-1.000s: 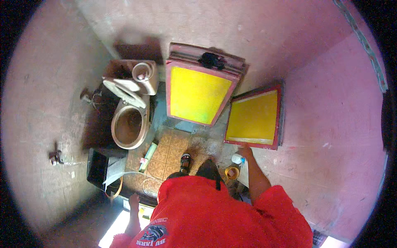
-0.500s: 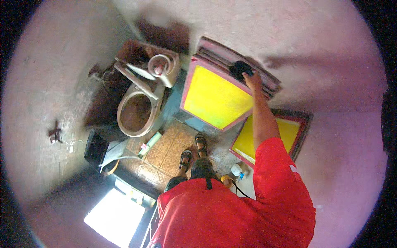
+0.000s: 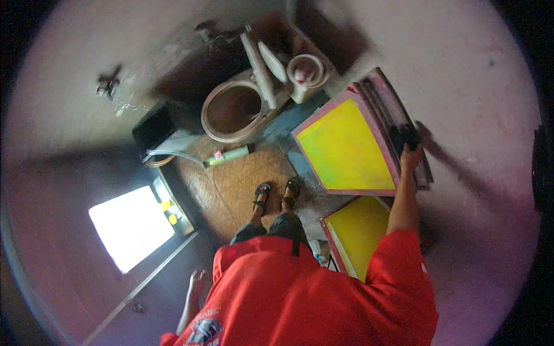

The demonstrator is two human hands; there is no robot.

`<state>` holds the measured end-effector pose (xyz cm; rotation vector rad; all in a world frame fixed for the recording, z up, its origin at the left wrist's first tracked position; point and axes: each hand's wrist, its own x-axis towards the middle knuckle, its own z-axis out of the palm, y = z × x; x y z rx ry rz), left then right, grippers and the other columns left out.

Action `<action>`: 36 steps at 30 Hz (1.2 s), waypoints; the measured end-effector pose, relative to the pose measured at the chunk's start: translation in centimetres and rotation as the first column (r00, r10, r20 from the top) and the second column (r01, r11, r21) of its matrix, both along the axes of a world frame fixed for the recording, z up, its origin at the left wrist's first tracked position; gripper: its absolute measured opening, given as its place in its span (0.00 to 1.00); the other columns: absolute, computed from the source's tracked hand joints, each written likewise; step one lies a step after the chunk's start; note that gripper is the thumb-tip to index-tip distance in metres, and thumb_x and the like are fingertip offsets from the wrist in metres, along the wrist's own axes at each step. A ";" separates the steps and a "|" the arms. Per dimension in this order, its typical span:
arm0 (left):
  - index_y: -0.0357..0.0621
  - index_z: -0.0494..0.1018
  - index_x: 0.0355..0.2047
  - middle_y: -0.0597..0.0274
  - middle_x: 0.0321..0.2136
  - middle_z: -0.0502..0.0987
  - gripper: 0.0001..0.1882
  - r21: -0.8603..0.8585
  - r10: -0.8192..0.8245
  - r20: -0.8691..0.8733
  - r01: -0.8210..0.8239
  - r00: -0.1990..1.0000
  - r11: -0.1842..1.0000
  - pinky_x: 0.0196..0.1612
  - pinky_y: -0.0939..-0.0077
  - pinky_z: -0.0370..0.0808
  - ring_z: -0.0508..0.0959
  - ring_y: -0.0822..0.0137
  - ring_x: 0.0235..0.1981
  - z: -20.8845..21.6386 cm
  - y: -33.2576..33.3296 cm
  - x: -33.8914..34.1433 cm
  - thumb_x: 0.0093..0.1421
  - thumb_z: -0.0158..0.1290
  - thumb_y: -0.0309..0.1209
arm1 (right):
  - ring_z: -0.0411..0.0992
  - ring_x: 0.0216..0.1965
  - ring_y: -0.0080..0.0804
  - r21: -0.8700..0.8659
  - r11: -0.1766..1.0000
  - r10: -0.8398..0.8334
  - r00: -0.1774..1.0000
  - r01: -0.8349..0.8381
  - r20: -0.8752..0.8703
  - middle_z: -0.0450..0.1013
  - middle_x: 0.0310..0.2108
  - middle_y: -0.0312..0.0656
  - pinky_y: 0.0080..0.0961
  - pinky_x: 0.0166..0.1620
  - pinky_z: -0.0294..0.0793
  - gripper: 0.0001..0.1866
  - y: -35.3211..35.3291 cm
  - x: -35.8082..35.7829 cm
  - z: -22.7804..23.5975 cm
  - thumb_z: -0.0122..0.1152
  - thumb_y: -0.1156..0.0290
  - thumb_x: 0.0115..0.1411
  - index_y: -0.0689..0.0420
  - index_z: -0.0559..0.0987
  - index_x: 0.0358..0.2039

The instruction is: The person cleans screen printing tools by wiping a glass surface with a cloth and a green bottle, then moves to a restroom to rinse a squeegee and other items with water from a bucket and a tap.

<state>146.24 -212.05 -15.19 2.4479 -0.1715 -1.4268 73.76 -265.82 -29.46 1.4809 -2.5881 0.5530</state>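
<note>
With my right hand (image 3: 411,154) I grip a black object (image 3: 402,138), too dark to name, at the top edge of a stack of framed panels. The front framed panel (image 3: 348,147) has a yellow sheet inside a pinkish-red frame and leans against the wall with the others. Below it, partly behind my right arm, stands another yellow framed panel (image 3: 360,233). My left hand (image 3: 198,279) hangs low at my left side, fingers loosely apart, with nothing visible in it.
A large round tub (image 3: 234,111) and a white pail (image 3: 304,72) stand beyond my feet. On the brown tiled floor (image 3: 231,173) lies a pale green tube-shaped container (image 3: 228,155). A black box (image 3: 153,130) and a wall tap (image 3: 108,85) are at left; a bright opening (image 3: 131,228) is lower left.
My view has turned, so the panels and tub sit farther right. My left hand has come into sight. My right hand stays on the black object at the stack's top edge.
</note>
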 end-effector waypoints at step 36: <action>0.44 0.70 0.34 0.66 0.21 0.74 0.20 -0.597 0.510 -0.660 -0.797 0.552 0.090 0.15 0.79 0.71 0.73 0.73 0.16 3.1 2.9 4.6 0.55 0.50 0.48 | 0.67 0.19 0.18 -0.151 -0.147 0.026 -0.157 -0.978 0.987 0.71 0.23 0.32 0.18 0.22 0.67 0.07 38.5 73.0 20.4 0.53 0.68 0.57 0.58 0.73 0.32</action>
